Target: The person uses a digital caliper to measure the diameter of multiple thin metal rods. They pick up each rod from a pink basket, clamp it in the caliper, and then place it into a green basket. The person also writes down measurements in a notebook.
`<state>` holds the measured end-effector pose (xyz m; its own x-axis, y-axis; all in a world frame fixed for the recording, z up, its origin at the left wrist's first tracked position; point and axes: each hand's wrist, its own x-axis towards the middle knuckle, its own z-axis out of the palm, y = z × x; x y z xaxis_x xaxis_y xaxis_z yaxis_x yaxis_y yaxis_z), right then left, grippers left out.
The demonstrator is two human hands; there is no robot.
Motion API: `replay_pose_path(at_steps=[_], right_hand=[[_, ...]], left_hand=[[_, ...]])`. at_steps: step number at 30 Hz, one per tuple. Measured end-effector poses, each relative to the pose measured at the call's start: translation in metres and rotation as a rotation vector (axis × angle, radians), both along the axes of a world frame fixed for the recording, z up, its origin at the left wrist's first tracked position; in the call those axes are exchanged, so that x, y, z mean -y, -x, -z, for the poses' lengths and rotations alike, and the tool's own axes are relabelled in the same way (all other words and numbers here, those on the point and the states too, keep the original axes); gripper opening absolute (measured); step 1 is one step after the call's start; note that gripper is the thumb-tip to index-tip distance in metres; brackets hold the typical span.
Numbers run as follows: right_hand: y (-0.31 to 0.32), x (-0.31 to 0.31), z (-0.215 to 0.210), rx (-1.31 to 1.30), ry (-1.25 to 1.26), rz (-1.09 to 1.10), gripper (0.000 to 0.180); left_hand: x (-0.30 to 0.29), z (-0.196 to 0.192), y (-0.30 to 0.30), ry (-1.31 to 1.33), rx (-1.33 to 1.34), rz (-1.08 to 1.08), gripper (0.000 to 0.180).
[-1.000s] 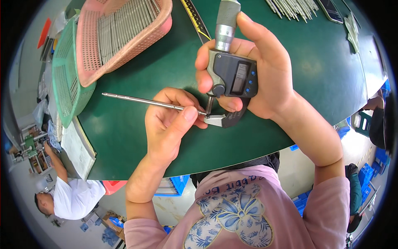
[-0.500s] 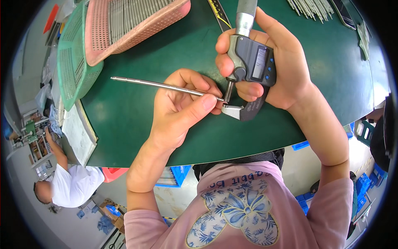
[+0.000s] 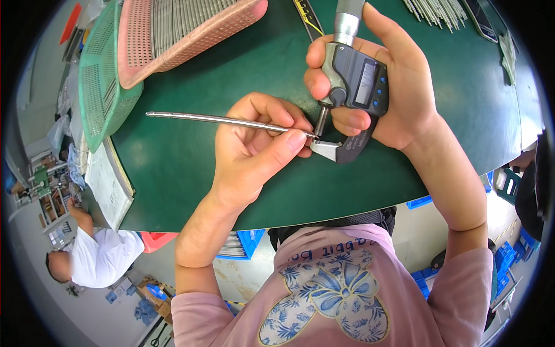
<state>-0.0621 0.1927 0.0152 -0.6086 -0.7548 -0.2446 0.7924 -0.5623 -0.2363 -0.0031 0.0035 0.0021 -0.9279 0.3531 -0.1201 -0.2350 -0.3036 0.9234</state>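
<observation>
The rod is thin, straight, silver metal, lying level above the green table, its right end between the micrometer's measuring faces. The left hand pinches it near that end. The right hand grips the micrometer, fingers wrapped around it.

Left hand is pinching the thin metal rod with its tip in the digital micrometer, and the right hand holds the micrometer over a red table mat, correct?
Not quite: the head view shows a green table mat, not red. The rest holds: the left hand pinches the thin metal rod, tip in the digital micrometer held by the right hand.
</observation>
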Motion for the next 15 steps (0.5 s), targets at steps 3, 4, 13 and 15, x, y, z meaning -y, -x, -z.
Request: replay_pose_path(at_steps=[3, 4, 13, 15], right_hand=[[-0.0016, 0.0013, -0.0028, -0.022, -0.033, 0.016, 0.069], [-0.0003, 0.0, -0.0024, -0.02, -0.019, 0.007, 0.069], [-0.0006, 0.001, 0.0018, -0.057, -0.034, 0.021, 0.069], [-0.0017, 0.0022, 0.0008, -0.07, -0.068, 0.039, 0.069]], left_hand=[[0.0011, -0.0004, 0.0001, 0.005, -0.012, 0.007, 0.02], [0.0011, 0.0005, 0.0005, 0.006, -0.014, 0.008, 0.02], [0.0001, -0.0006, 0.001, -0.034, -0.002, 0.009, 0.014], [-0.0001, -0.005, -0.0002, 0.0, 0.042, -0.005, 0.014]])
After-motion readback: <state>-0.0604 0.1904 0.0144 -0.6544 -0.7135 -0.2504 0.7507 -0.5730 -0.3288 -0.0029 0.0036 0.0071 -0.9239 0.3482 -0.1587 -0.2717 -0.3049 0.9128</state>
